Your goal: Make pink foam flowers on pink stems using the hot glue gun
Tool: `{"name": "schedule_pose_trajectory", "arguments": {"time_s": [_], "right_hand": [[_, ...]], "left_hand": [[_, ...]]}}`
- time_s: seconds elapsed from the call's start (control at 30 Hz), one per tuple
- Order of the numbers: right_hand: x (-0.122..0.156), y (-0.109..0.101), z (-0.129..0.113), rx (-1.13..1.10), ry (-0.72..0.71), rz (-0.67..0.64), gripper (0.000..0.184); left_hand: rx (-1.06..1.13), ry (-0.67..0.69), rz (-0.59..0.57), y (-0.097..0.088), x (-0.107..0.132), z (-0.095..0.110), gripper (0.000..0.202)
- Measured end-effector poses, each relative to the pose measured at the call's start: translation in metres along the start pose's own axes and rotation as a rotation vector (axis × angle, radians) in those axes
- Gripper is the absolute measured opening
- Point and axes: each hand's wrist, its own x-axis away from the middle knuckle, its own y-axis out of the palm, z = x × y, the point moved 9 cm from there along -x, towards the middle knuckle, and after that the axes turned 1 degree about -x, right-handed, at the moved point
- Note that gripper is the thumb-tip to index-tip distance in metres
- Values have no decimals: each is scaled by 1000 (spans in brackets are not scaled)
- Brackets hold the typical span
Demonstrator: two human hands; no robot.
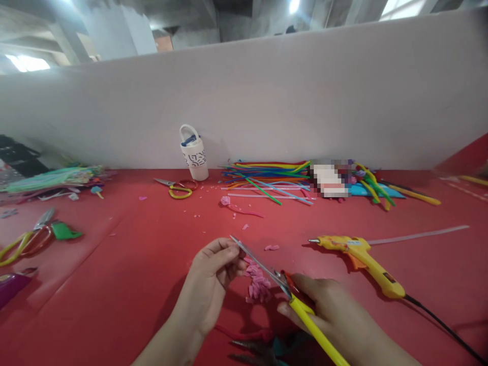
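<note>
My left hand (pixel 214 269) is closed in a pinch, thumb against fingers, at the blade tips of a pair of scissors (pixel 301 307). What the pinch holds is too small to make out. The scissors have one yellow and one red handle, and my right hand (pixel 324 305) is wrapped round them, blades pointing up and left. Small pink cut pieces (pixel 258 285) are bunched just below the blades, beside my left fingertips. Under my wrists lie a pair of dark pliers (pixel 253 351) and a red pipe cleaner (pixel 240 334), both partly hidden.
A yellow glue gun (pixel 354 249) with a glue stick and a black cord lies at right. Behind are pipe cleaners (pixel 267 175), a white tumbler (pixel 195 160), another pair of scissors (pixel 179 189) and a small pink flower (pixel 225 201). More scissors (pixel 28 241) lie at left.
</note>
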Motion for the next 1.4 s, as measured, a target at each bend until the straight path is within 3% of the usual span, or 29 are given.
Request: {"name": "schedule_pose_trajectory", "arguments": {"time_s": [0.1, 0.33, 0.5, 0.67, 0.87, 1.13, 1.27, 1.4], "right_hand": [[2, 3, -2, -67, -23, -39, 34], [0, 2, -2, -307, 9, -4, 40], [-7, -16, 16, -439, 54, 173, 45], [-10, -28, 25, -487, 78, 232, 44], [-7, -43, 25, -541, 65, 293, 46], [-8, -54, 27, -551, 54, 342, 44], [-8, -57, 27, -528, 42, 357, 43], [-8, -58, 26, -513, 32, 370, 44]], "left_hand": [[-50, 71, 1, 1, 1, 8, 9], [-29, -16, 70, -9, -1, -2, 3], [-527, 117, 46, -9, -11, 6, 21], [-903, 256, 14, -5, -26, 7, 9], [-1293, 359, -75, 15, -31, -4, 23], [-1716, 448, -306, 71, -52, -27, 16], [-1869, 458, -316, 75, -59, -38, 15], [-1941, 435, -284, 70, -60, -32, 13]]}}
